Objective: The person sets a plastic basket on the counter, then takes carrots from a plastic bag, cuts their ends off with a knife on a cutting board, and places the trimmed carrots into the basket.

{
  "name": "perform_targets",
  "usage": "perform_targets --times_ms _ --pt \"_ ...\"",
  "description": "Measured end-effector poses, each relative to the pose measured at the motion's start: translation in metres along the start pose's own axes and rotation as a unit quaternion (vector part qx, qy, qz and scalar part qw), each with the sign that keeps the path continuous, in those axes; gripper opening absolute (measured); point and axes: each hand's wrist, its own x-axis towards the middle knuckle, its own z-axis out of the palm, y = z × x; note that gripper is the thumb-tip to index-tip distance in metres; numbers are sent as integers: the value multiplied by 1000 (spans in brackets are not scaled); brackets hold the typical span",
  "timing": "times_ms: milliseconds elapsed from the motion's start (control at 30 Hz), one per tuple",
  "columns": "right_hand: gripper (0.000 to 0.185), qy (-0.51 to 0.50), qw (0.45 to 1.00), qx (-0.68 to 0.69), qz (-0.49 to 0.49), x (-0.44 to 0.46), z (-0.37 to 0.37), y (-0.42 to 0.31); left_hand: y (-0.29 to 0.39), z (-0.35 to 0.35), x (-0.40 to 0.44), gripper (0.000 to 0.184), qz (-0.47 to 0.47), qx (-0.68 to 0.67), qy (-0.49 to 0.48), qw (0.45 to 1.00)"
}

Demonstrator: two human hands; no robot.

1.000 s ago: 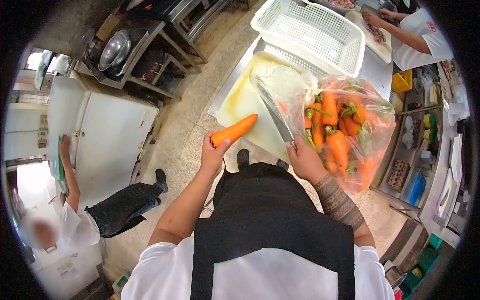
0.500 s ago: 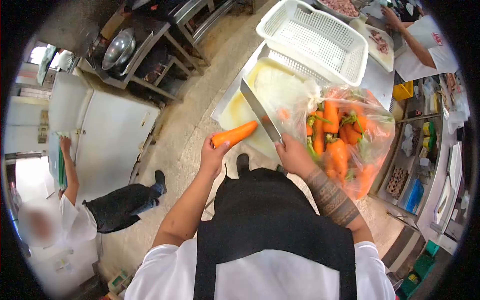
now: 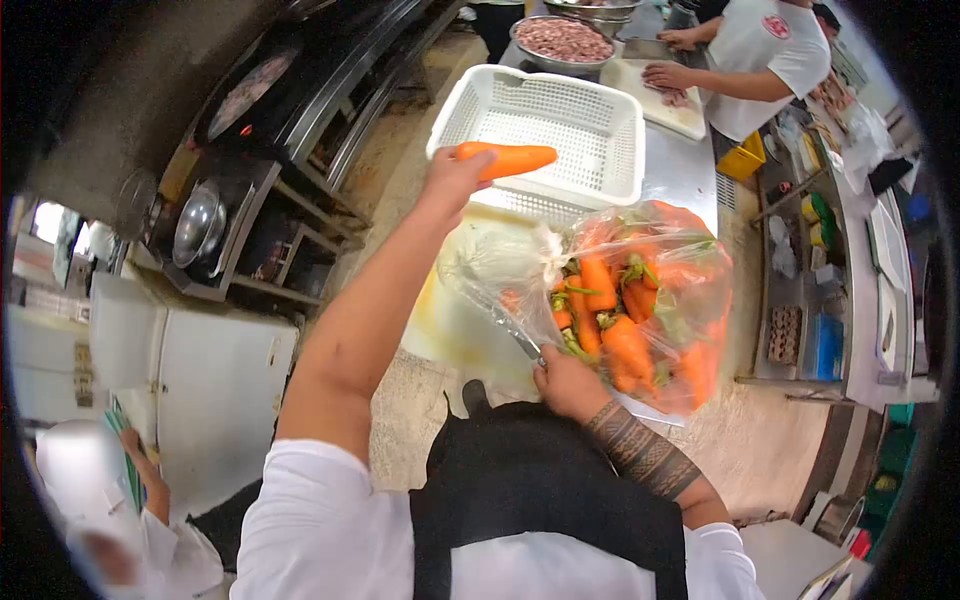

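Observation:
My left hand (image 3: 455, 187) is closed around the thick end of a carrot (image 3: 518, 160), held up over the near left part of a white perforated basket (image 3: 637, 150). Lower down, my right hand (image 3: 572, 385) grips a knife (image 3: 518, 338), whose blade points up and left. Part of the blade is hidden by the edge of a clear plastic bag (image 3: 715, 330) full of carrots, some with green stem ends. Beneath the knife and bag lies a pale, yellow-stained cutting board (image 3: 425, 325).
Beyond the basket stands a metal bowl of chopped meat (image 3: 562, 40). At the far right a co-worker's hands (image 3: 672, 74) work over a white board (image 3: 690, 120) with meat. Shelves (image 3: 800, 290) line the right side. Another person (image 3: 170, 550) is at lower left.
My left hand has carried the carrot up and forward from above the cutting board to the basket. The knife in my right hand has dropped lower, beside the bag. The view has shifted.

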Motion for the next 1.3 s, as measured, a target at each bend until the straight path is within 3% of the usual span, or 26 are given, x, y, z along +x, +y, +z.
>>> perform_targets --times_ms 67,167,267,367,500,533,633,733,800,867,967,1067,1167,1300 --pt "29 -3 1000 -1 11 -2 -3 -6 -28 36 58 61 -64 36 -90 993" --pt "28 13 1000 1 23 -3 2 -6 -46 89 91 63 -74 245 -54 965" --pt "27 37 999 16 23 -5 11 -4 -56 114 90 73 66 396 -80 912" --pt "26 49 998 13 31 -5 16 -3 -71 118 83 79 132 584 -93 796" --pt "25 56 998 15 32 -7 17 -8 -104 100 99 73 296 511 -76 803" --pt "25 59 998 21 32 -8 19 -10 -97 95 97 70 347 438 -89 824" --pt "24 101 995 -12 20 -11 30 -17 -59 88 56 44 431 377 -100 814" --pt "20 140 990 -23 4 -9 46 -17 -22 93 -25 28 374 303 -213 850" --pt "22 157 987 -43 3 -7 56 -21 -25 96 -79 20 389 243 -314 831" --pt "25 177 982 -60 -8 -7 64 -20 -33 97 -117 26 414 326 -431 733" --pt "30 201 976 -75 -30 -5 72 -17 -65 106 -146 40 374 434 -469 672" --pt "33 192 978 -73 -32 -6 73 -16 -87 112 -150 52 385 512 -439 630" --pt "36 167 984 -55 -34 -7 62 -13 -87 123 -152 63 399 519 -428 623" --pt "38 133 989 -41 -50 -19 47 -6 -86 135 -158 74 394 532 -464 588"
